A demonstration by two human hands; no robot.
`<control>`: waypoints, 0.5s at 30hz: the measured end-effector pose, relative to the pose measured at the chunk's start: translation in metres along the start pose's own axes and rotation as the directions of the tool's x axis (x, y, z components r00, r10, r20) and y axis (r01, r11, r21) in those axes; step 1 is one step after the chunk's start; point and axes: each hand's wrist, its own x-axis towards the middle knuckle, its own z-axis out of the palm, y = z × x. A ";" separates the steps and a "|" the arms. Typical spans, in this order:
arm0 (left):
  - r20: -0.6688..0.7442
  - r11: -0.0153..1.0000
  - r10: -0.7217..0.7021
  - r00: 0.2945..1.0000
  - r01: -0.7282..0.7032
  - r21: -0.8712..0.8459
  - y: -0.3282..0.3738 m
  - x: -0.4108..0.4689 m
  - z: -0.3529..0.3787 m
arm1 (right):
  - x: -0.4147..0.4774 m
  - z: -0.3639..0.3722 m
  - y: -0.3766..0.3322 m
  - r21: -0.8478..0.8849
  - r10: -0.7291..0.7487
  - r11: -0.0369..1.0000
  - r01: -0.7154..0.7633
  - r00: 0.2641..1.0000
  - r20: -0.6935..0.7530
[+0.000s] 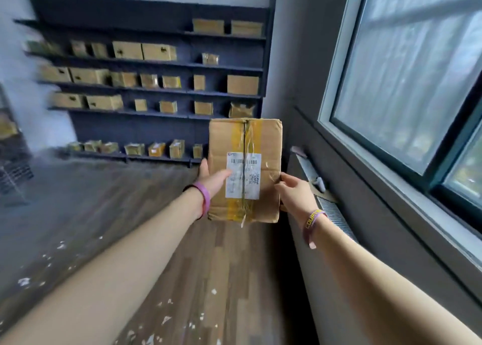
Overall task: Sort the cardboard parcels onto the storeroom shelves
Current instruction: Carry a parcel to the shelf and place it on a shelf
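Gripping parcel (pixel 245 170) w/ both hands.

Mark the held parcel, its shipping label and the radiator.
parcel (pixel 266 141), head view, bare upper cardboard face.
shipping label (pixel 254 190), head view, white right half.
radiator (pixel 332 211), head view, top grille.

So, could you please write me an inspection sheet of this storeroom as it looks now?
Surface: wooden floor, bare boards ahead.
Job's things: parcel held up, label facing the camera; shelves hold many parcels.
Clutter: white scraps scattered on the floor.
Hands: left hand and right hand grip the parcel's sides.
Cables: nothing seen.
Surroundings: window on the right, radiator below it.
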 end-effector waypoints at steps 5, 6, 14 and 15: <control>-0.009 0.998 0.042 0.999 -0.042 0.047 0.040 0.035 -0.019 | 0.043 0.008 -0.029 -0.021 -0.031 0.999 0.031 1.000 0.005; -0.002 0.997 0.058 0.998 -0.057 0.050 0.045 0.045 -0.022 | 0.054 0.013 -0.032 -0.026 -0.030 0.999 0.030 1.000 -0.003; 0.109 0.996 0.094 0.990 -0.092 -0.017 0.083 0.169 -0.044 | 0.171 0.055 -0.061 0.009 0.018 1.000 -0.018 0.996 -0.088; 0.120 0.996 0.092 0.989 -0.092 -0.012 0.090 0.181 -0.047 | 0.184 0.057 -0.065 0.020 0.022 1.000 -0.021 0.995 -0.092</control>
